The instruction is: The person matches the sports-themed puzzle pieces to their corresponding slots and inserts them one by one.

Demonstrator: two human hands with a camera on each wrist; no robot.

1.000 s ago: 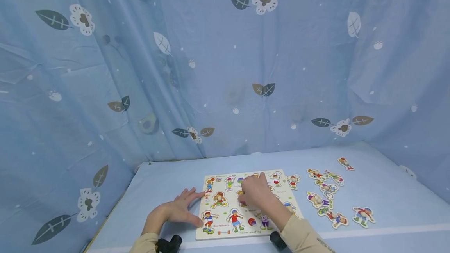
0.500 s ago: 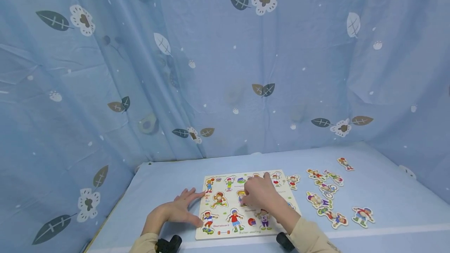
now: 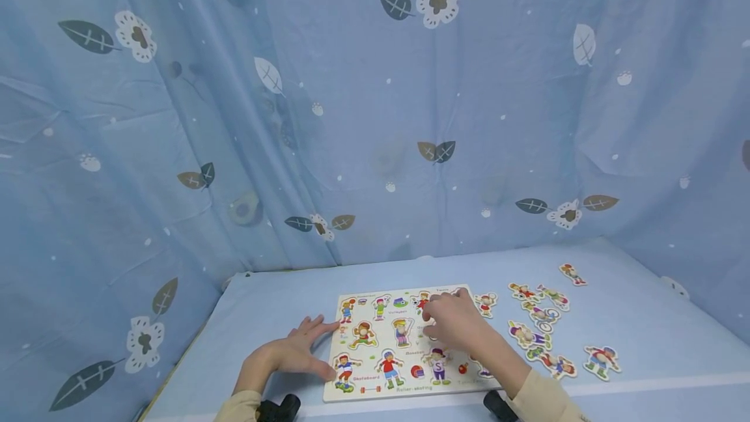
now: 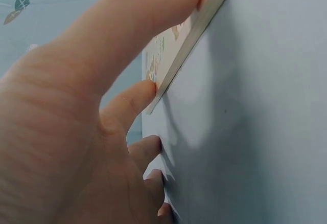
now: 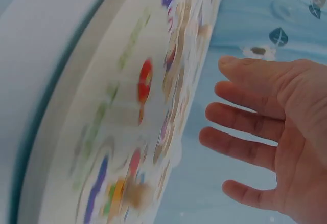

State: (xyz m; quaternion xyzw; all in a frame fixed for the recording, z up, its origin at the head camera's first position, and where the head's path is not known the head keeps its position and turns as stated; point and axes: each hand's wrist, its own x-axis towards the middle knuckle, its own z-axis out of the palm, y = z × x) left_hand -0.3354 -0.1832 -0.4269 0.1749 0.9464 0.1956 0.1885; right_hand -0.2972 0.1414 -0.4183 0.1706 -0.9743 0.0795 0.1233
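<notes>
A wooden puzzle board [image 3: 381, 344] with sports figures lies on the table in the head view. At its left side is my left hand [image 3: 293, 350], fingers spread, with thumb and index finger touching the edge. The left wrist view shows the thumb [image 4: 127, 19] against the board's rim. My right hand [image 3: 459, 323] hovers over the board's right half and hides part of it. Its fingers are apart and hold nothing in the right wrist view. Just left of it, a baseball batter piece [image 3: 402, 332] sits in the middle of the board.
Several loose puzzle pieces lie right of the board, among them a bicycle rider piece [image 3: 543, 315] and a lone piece [image 3: 601, 361]. A tennis player piece [image 3: 486, 303] lies close to the right edge. A blue patterned curtain [image 3: 363, 116] hangs behind the table.
My right hand has moved right and away from the batter piece, which it partly covered before and which now shows fully. The left hand has stayed at the board's edge.
</notes>
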